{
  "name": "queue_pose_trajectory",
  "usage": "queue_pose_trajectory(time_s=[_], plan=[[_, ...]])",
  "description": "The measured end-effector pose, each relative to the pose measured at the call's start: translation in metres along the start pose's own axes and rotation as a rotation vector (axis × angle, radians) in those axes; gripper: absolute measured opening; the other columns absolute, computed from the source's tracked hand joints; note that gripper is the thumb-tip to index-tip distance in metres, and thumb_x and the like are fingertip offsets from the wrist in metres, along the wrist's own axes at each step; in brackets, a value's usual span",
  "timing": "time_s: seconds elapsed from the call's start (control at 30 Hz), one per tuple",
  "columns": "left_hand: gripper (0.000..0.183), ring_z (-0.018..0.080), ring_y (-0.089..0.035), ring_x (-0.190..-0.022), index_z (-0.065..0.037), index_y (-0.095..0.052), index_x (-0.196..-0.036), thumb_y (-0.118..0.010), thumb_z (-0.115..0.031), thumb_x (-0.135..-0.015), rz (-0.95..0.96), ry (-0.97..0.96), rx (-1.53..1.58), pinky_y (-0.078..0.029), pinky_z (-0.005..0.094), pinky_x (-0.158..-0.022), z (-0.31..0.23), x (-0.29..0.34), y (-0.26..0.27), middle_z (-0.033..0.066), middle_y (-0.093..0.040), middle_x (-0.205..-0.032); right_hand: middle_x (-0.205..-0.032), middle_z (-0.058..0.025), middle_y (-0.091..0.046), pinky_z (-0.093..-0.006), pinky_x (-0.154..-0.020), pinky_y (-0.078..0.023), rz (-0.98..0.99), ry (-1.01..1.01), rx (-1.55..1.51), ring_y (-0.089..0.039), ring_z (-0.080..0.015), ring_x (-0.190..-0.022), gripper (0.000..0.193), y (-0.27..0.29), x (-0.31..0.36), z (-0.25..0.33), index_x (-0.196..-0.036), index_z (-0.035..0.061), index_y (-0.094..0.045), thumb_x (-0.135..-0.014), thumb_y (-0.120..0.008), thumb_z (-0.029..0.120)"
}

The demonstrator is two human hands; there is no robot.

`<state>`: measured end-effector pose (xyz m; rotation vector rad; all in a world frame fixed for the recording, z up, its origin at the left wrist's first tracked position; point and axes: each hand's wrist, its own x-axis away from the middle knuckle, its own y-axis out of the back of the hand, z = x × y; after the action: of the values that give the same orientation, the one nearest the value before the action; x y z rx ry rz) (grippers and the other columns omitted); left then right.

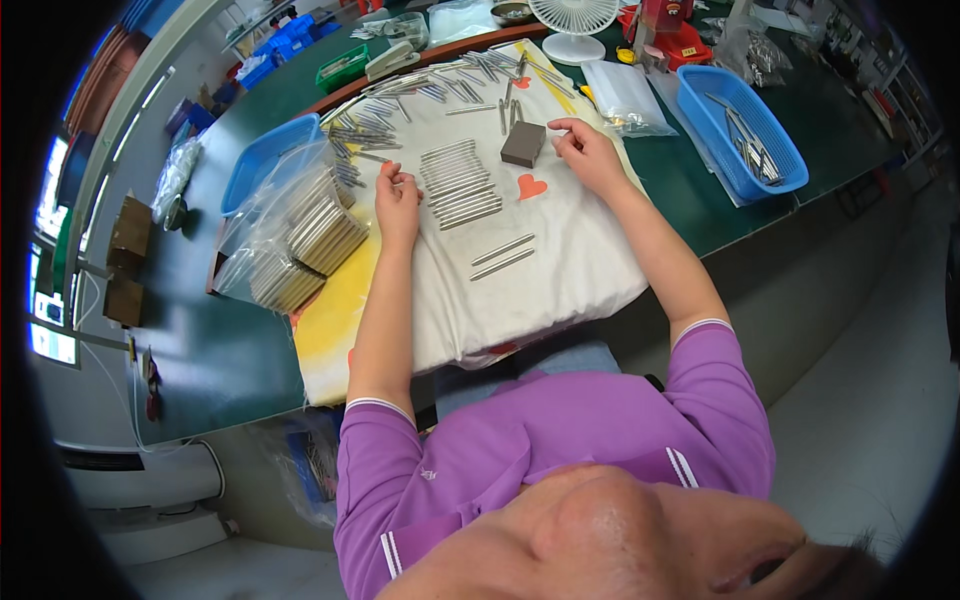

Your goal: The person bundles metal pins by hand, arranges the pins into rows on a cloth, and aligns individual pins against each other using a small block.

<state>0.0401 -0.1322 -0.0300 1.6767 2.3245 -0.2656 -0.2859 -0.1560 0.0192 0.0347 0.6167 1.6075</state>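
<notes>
My left hand (398, 205) is over the white cloth (580, 270), just left of a neat row of slim metal rods (460, 185). Its fingers are loosely bent and a little apart, and I see nothing in them. To the right of a dark grey-brown block (523, 145), my right hand (590, 155) hovers with its index finger stretched toward it, apart from the block and holding nothing. Two separate rods (502, 257) lie nearer to me. Loose metal rods (365, 130) are scattered along the far left of the cloth.
At left, clear plastic covers stacked rods (325, 230) beside a blue basket (262, 165). Another blue basket (790, 150) with long metal pieces stands at right, near a pile of clear bags (625, 95). A white fan (575, 45) and a green tray (342, 68) are at the back.
</notes>
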Motion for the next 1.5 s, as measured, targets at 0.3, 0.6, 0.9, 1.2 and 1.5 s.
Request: queue_pose_trajectory(time_s=[0.3,0.6,0.9,1.2,1.5], plan=[[0.035,0.0094,-0.056,-0.07,0.005,-0.045,-0.128,-0.053,-0.005,-0.095,-0.011,0.015,-0.004,-0.048,0.0221,-0.062,0.002,0.001,0.002,0.0043,-0.056,-0.093,-0.077,0.0012,-0.06,-0.0232,-0.069,-0.046,0.027,-0.021,-0.023,-0.058,-0.0066,-0.073,0.028,0.0,0.002,0.001,-0.12,0.008,-0.063,-0.094,-0.061,0.015],[0.033,0.0085,-0.054,-0.067,0.003,-0.049,-0.126,-0.054,-0.006,-0.095,0.0,0.038,-0.03,-0.046,0.0217,-0.06,0.003,-0.001,0.003,0.0026,-0.055,-0.089,-0.069,0.0006,-0.058,-0.0266,-0.064,-0.045,0.007,-0.012,-0.033,-0.054,-0.0096,-0.065,0.028,-0.001,0.001,-0.006,-0.117,0.0115,-0.065,-0.091,-0.065,0.021],[0.03,0.0082,-0.053,-0.067,0.003,-0.05,-0.124,-0.053,-0.007,-0.096,0.008,0.029,-0.02,-0.045,0.0217,-0.06,0.005,-0.001,0.006,0.0018,-0.055,-0.086,-0.067,0.0012,-0.056,-0.0265,-0.063,-0.044,0.073,0.002,-0.011,-0.052,-0.0093,-0.064,0.027,-0.001,0.004,0.002,-0.115,0.0115,-0.067,-0.089,-0.067,0.021],[0.03,0.0081,-0.053,-0.066,0.003,-0.051,-0.124,-0.054,-0.007,-0.096,0.021,0.021,-0.046,-0.044,0.0216,-0.06,0.003,-0.001,0.005,0.0016,-0.055,-0.085,-0.069,-0.0008,-0.058,-0.0278,-0.063,-0.045,0.097,0.021,0.009,-0.054,-0.0114,-0.064,0.028,-0.003,0.003,-0.007,-0.114,0.0121,-0.067,-0.088,-0.068,0.021],[0.03,0.0081,-0.053,-0.066,0.003,-0.051,-0.124,-0.054,-0.007,-0.096,0.019,0.017,-0.033,-0.044,0.0216,-0.06,0.007,-0.003,0.008,0.0016,-0.055,-0.085,-0.071,-0.0016,-0.061,-0.0286,-0.064,-0.046,0.124,0.039,0.016,-0.056,-0.0126,-0.065,0.027,-0.003,0.004,-0.004,-0.113,0.0124,-0.067,-0.088,-0.068,0.022]])
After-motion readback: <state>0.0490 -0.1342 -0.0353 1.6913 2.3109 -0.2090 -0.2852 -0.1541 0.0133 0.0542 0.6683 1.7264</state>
